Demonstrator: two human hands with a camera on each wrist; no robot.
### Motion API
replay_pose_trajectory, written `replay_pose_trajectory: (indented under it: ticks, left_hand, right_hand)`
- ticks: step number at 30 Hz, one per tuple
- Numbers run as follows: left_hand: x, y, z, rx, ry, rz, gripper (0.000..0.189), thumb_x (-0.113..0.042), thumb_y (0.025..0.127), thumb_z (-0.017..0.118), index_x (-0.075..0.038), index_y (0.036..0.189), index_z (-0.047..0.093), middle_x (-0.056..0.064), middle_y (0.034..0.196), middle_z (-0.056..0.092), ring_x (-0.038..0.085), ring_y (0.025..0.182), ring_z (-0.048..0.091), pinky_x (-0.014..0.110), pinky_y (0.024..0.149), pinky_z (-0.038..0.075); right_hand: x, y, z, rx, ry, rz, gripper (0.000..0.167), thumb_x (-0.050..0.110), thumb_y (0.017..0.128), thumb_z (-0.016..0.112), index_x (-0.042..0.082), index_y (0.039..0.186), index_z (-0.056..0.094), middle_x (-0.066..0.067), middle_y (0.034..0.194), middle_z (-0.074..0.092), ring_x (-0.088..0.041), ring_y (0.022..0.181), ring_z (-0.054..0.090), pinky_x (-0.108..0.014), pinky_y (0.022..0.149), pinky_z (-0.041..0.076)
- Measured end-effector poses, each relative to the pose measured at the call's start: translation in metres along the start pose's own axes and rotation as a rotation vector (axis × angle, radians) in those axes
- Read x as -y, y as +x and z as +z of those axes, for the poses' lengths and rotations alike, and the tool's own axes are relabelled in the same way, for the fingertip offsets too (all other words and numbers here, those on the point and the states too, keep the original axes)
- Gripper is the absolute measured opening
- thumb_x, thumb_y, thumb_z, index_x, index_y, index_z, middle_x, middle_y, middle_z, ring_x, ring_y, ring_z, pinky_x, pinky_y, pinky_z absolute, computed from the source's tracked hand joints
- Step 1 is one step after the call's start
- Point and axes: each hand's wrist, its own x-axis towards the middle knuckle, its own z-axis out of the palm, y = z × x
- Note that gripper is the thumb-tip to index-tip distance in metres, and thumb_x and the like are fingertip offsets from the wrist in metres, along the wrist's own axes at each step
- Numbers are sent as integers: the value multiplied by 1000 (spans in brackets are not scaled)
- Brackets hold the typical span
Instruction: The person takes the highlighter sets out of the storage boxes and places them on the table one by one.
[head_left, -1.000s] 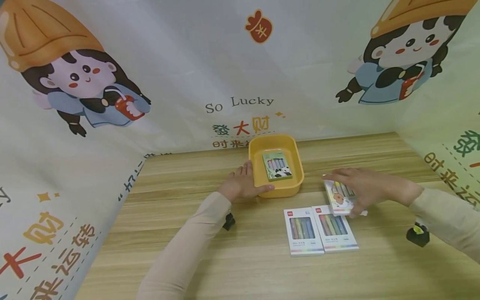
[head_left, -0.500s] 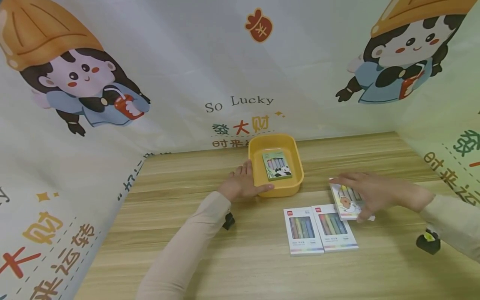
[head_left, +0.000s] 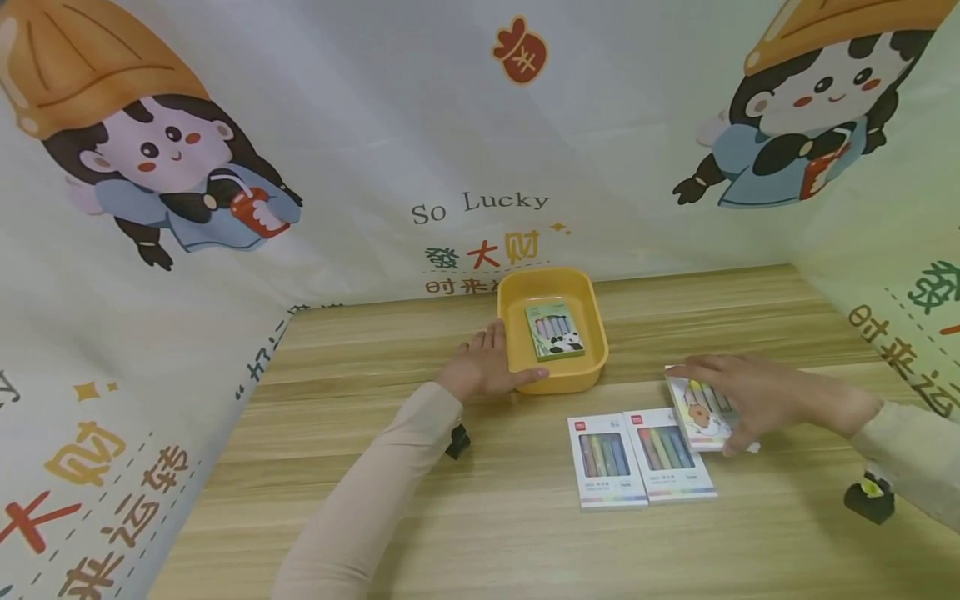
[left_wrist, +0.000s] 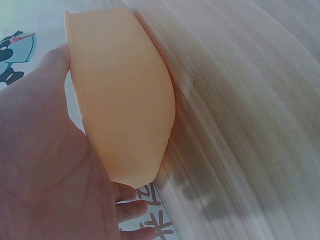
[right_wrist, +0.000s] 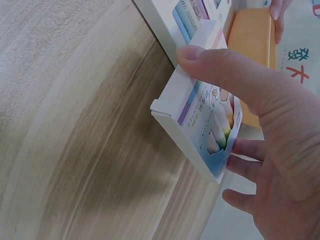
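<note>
My right hand [head_left: 787, 398] pinches a white highlighter box [head_left: 702, 414] by its edges, thumb on the near edge and fingers at the far one. In the right wrist view that highlighter box [right_wrist: 207, 107] is tilted close over the table, with drawn pens and lettering on its face. My left hand [head_left: 480, 367] rests against the left side of a yellow plastic basket [head_left: 566, 382], its thumb along the front rim and its fingers extended along the wall. Inside the basket lies a green panda-printed box [head_left: 558, 342] of pens.
Two white boxes with coloured sticks in their windows, a left box [head_left: 613, 493] and a right box [head_left: 681, 486], lie side by side in front of the basket. The held box overlaps the right one in the head view. A printed cloth [head_left: 360, 108] hangs behind the wooden table [head_left: 480, 533].
My right hand has moved right and toward me with the highlighter box in it. The left hand and the basket have stayed in place.
</note>
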Motion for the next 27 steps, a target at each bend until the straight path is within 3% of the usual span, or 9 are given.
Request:
replay_pose_trajectory:
  ticks: [15,27]
  left_hand:
    - [-1,-1,-1,-1,1,0,122,-87,82,36,-4,157,-12,14,169,-4,34,157,5,52,127,13]
    - [-1,2,2,-2,14,-15,119,-84,85,38,-5,157,-14,13,169,-7,33,157,4,51,127,12]
  right_hand:
    - [-7,-11,8,-4,14,-23,112,55,56,88,20,150,38,-27,150,43,-55,129,48,-73,103,36]
    - [-5,-18,10,-17,39,-44,112,50,54,89,19,149,39,-29,147,46,-55,127,49,-72,99,42]
